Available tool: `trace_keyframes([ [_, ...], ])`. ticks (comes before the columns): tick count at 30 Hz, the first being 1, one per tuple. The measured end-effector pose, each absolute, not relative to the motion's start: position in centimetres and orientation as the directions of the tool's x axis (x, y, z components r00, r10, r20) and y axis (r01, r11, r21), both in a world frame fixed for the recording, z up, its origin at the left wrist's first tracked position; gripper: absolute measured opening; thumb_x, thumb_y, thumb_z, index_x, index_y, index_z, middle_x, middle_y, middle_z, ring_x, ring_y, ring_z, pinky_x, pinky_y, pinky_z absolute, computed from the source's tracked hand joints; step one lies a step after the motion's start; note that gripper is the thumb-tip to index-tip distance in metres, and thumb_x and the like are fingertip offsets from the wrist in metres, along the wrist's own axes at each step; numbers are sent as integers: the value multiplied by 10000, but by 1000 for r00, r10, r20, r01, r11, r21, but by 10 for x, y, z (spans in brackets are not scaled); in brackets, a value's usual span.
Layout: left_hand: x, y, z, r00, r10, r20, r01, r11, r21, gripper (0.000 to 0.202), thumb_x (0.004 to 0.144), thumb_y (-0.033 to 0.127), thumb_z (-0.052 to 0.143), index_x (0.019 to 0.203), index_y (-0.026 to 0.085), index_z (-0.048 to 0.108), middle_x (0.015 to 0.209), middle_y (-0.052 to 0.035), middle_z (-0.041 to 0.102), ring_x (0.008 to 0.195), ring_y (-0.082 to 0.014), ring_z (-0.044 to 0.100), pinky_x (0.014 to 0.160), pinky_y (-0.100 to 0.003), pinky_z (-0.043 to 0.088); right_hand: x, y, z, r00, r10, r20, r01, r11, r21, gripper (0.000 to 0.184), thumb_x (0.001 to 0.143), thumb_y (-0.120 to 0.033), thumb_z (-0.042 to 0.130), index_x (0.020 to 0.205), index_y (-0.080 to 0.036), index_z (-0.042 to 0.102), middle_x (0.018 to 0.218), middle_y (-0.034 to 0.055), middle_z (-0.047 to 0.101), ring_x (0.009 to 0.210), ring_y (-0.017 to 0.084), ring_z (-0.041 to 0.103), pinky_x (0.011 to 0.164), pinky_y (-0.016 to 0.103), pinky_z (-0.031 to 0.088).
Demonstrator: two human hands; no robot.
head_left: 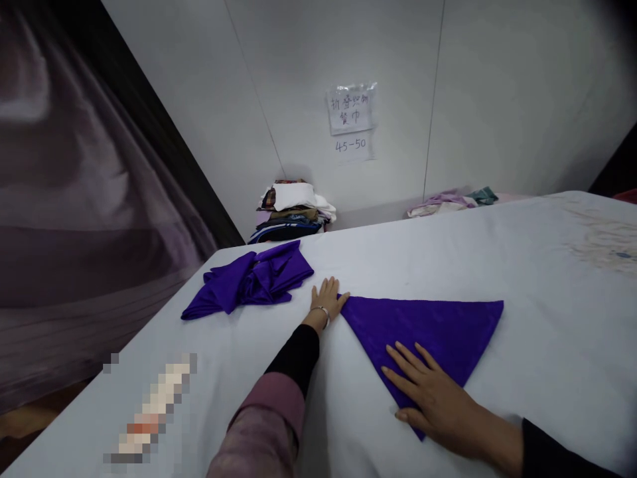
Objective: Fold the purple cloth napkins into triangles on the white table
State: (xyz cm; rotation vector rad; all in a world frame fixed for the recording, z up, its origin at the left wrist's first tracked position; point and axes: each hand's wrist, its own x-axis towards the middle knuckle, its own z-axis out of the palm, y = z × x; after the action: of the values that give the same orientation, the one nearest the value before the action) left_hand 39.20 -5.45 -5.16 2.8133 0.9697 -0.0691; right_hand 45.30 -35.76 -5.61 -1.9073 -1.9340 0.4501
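A purple cloth napkin (423, 322) lies on the white-covered table, folded flat into a triangle with one point toward me. My left hand (328, 297) rests on the table at the triangle's far left corner, fingers spread, the thumb touching that corner. On the lower part of the triangle lies my right hand (428, 395), palm down with its fingers stretched out. A bracelet (324, 313) circles my left wrist. To the left of that hand sits a loose heap of purple cloth (249, 279), crumpled and partly folded.
Behind the table's far edge is a stack of folded clothes (291, 211), with more cloth (442, 202) farther right. A handwritten sign (351, 119) hangs on the wall. A curtain (74, 199) falls at the left. A pixelated object (154, 408) lies on the white tablecloth (239, 378).
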Motion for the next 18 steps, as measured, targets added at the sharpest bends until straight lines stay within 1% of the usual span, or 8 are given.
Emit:
trace_keyframes([
  [3, 400, -36, -49, 731, 676, -96, 682, -717, 140, 581, 893, 517, 229, 1394, 224, 260, 1505, -61, 162, 1378, -246, 93, 1081, -531, 86, 453, -358, -55, -4, 999, 46, 871, 26, -490, 620, 862, -544, 451, 1408, -347, 234, 1506, 39, 114, 1360, 311, 112, 1071, 567, 43],
  [7, 408, -32, -33, 666, 744, -63, 743, -653, 145, 525, 917, 435, 197, 1378, 201, 291, 1484, -109, 231, 1362, -292, 150, 1054, -566, 146, 454, -357, -52, -14, 1000, 17, 873, 21, -487, 624, 870, -560, 417, 1416, -345, 204, 1509, 39, 91, 1365, 300, 83, 1070, 565, 21],
  [10, 415, -69, -19, 727, 687, -11, 679, -716, 161, 540, 935, 413, 135, 1384, 154, 283, 1470, -136, 254, 1357, -325, 142, 1041, -587, 124, 454, -357, -52, -16, 1000, 7, 875, 17, -483, 624, 872, -567, 405, 1417, -342, 202, 1510, 42, 85, 1366, 299, 74, 1069, 562, 21],
  [12, 415, -113, -15, 846, 533, 30, 520, -835, 177, 581, 933, 462, 179, 1392, 117, 271, 1485, -112, 223, 1364, -309, 103, 1070, -528, 53, 454, -358, -52, -12, 1000, 13, 877, 17, -480, 629, 866, -573, 412, 1416, -336, 219, 1508, 48, 106, 1364, 306, 80, 1069, 561, 22],
  [13, 414, -137, -16, 904, 426, 41, 412, -892, 187, 596, 924, 494, 227, 1391, 127, 281, 1491, -74, 217, 1364, -297, 109, 1080, -485, 35, 454, -358, -52, -6, 1000, 17, 876, 14, -482, 629, 862, -576, 416, 1413, -335, 233, 1504, 53, 139, 1361, 310, 102, 1070, 560, 26],
  [15, 408, -180, -20, 980, 197, 42, 184, -960, 213, 609, 848, 590, 378, 1371, 279, 342, 1485, 48, 239, 1358, -254, 178, 1116, -386, 70, 453, -359, -52, 6, 1000, 19, 870, 4, -493, 609, 860, -572, 426, 1401, -340, 272, 1474, 58, 255, 1338, 316, 198, 1070, 560, 45],
  [16, 405, -196, -23, 996, 48, 70, 30, -971, 237, 612, 847, 572, 401, 1381, 284, 322, 1484, 42, 237, 1353, -262, 196, 1120, -403, 80, 453, -360, -52, 12, 1000, 17, 866, -2, -499, 596, 859, -568, 432, 1394, -348, 291, 1446, 58, 324, 1315, 315, 260, 1070, 560, 59],
  [18, 400, -212, -29, 994, -71, 82, -90, -963, 254, 609, 849, 543, 422, 1391, 298, 293, 1480, 40, 246, 1343, -266, 230, 1119, -420, 121, 452, -360, -51, 11, 1000, 13, 862, -3, -507, 587, 857, -558, 447, 1389, -358, 299, 1391, 52, 419, 1268, 305, 346, 1072, 554, 84],
])
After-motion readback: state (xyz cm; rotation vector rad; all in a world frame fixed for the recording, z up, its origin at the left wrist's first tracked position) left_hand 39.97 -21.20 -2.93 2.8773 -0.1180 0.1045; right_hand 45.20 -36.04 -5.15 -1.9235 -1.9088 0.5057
